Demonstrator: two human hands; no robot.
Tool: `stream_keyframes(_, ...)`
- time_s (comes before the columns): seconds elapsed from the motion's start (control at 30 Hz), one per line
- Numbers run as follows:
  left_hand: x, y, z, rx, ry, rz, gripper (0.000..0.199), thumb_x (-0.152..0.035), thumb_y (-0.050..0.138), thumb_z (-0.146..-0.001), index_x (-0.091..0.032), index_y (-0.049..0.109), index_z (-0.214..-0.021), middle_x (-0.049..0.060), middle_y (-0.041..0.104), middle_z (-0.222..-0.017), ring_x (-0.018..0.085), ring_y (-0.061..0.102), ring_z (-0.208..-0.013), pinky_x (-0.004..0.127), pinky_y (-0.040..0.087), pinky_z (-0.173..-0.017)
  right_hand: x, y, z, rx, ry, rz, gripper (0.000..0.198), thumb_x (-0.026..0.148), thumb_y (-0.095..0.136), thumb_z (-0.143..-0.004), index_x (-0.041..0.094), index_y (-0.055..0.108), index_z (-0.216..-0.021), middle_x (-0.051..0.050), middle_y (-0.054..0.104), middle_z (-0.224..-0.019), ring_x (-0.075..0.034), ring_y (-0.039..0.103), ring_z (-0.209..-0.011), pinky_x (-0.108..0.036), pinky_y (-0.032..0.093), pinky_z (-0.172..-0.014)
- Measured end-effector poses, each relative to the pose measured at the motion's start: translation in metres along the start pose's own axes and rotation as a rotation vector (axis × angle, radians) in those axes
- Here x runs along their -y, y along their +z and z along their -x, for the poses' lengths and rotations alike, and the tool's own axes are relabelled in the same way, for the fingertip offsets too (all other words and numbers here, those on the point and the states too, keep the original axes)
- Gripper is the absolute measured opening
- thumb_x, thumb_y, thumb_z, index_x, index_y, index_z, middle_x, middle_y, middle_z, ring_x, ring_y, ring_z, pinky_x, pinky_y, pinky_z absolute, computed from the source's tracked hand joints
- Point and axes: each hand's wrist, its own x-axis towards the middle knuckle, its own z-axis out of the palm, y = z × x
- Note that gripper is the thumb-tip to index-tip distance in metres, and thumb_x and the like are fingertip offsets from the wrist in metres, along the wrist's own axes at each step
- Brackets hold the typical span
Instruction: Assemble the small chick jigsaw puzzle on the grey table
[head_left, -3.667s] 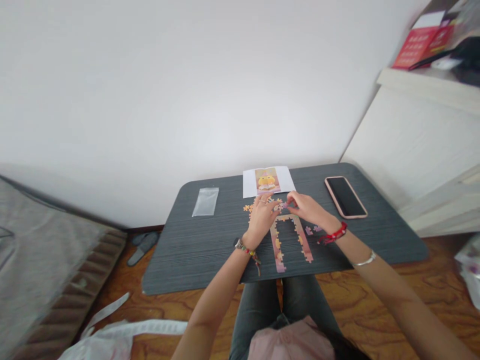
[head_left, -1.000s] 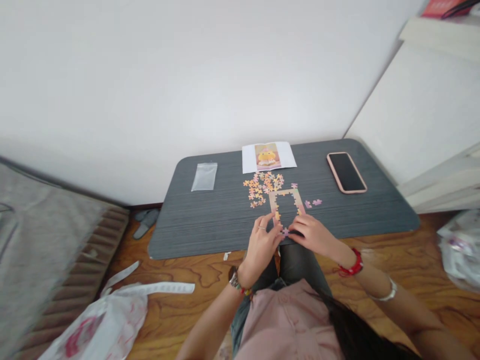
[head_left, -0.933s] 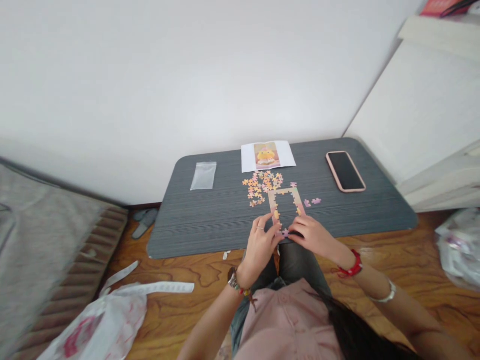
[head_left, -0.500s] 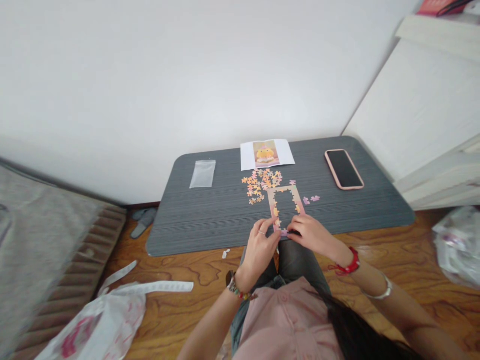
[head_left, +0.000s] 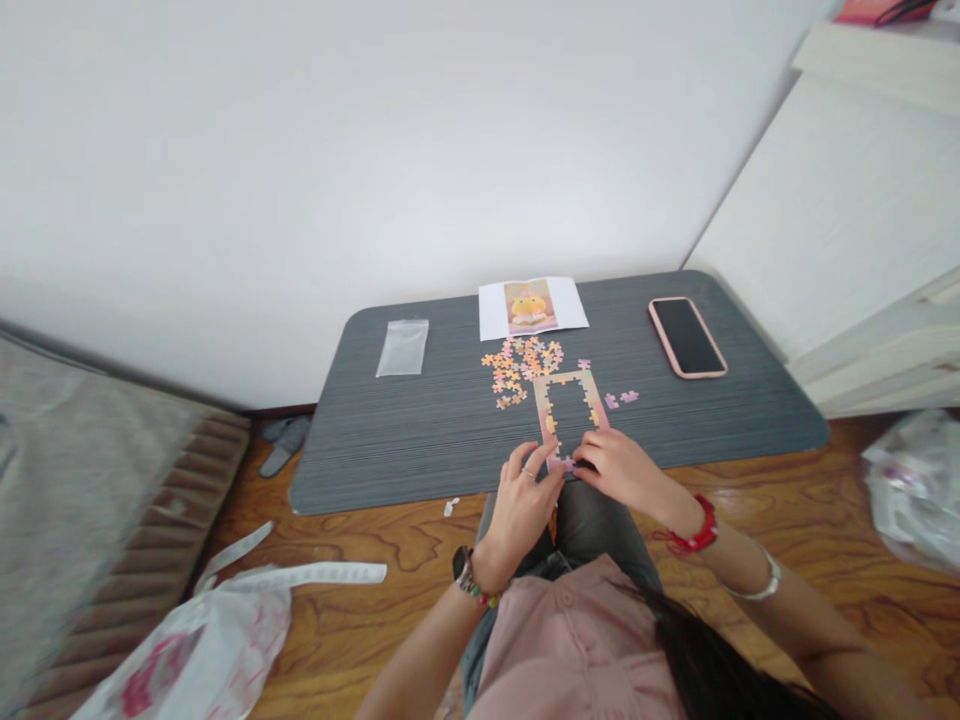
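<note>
A rectangular jigsaw puzzle border (head_left: 541, 400) in pale yellow and pink lies near the table's front edge, the dark tabletop showing through its middle. My left hand (head_left: 526, 498) grips its lower left corner, index finger on the side strip and thumb at the bottom strip. My right hand (head_left: 619, 466) is closed at the bottom strip near the lower right corner, and it hides that corner. Whether a separate piece is between its fingertips cannot be made out. Loose jigsaw pieces (head_left: 517, 367) lie heaped beyond the border, and pink pieces (head_left: 621, 399) lie to its right.
Against the wall stands the grey table (head_left: 420, 430). On it are a folded picture sheet (head_left: 493, 311), a clear plastic bag (head_left: 403, 347) and a phone in a pink case (head_left: 688, 338). White plastic bags (head_left: 247, 620) and grey slippers (head_left: 283, 446) are on the wooden floor.
My left thumb and fingers have shifted slightly at the lower left corner of the border. My right hand has barely moved, and the view has tilted a little.
</note>
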Motion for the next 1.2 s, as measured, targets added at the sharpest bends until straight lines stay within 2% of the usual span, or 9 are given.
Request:
stream_keyframes(0.33,-0.001,0.002,-0.001,-0.005,-0.038,0.017,0.023,-0.017,0.057,-0.08,-0.027,0.062,-0.1,0.004,0.05,-0.125,0.025,0.041,-0.112,0.043,0.048,-0.087,0.013,0.0,0.009,-0.124,-0.069,0.041,0.016,0.018,0.051,-0.085,0.019,0.065,-0.079,-0.004,0.057,-0.075,-0.016,0.052,-0.072,-0.031,0.04,-0.07)
stream_keyframes(0.6,0.0,0.003,0.001,-0.003,-0.051,0.017,0.023,-0.018,0.056,-0.08,-0.026,0.062,-0.101,0.003,0.047,-0.129,0.026,0.04,-0.112,0.044,0.047,-0.089,0.018,0.009,0.017,-0.138,-0.088,0.081,0.018,0.018,0.049,-0.087,0.018,0.066,-0.092,-0.006,0.058,-0.08,-0.017,0.051,-0.073,-0.032,0.04,-0.071)
stream_keyframes(0.87,-0.002,0.0,0.0,0.024,-0.036,-0.037,0.022,-0.019,0.055,-0.081,-0.026,0.06,-0.102,0.003,0.048,-0.129,0.027,0.038,-0.114,0.044,0.048,-0.086,0.019,0.006,0.014,-0.106,-0.076,0.074,0.016,0.018,0.049,-0.086,0.018,0.065,-0.088,-0.006,0.058,-0.079,-0.017,0.051,-0.073,-0.032,0.039,-0.071)
stream_keyframes(1.2,0.002,0.002,-0.003,0.004,-0.038,0.017,0.02,-0.017,0.052,-0.083,-0.025,0.062,-0.098,0.002,0.045,-0.129,0.025,0.037,-0.114,0.043,0.044,-0.093,0.015,0.012,0.019,-0.172,-0.089,0.092,0.019,0.018,0.048,-0.087,0.018,0.066,-0.094,-0.005,0.058,-0.077,-0.017,0.05,-0.074,-0.032,0.039,-0.072)
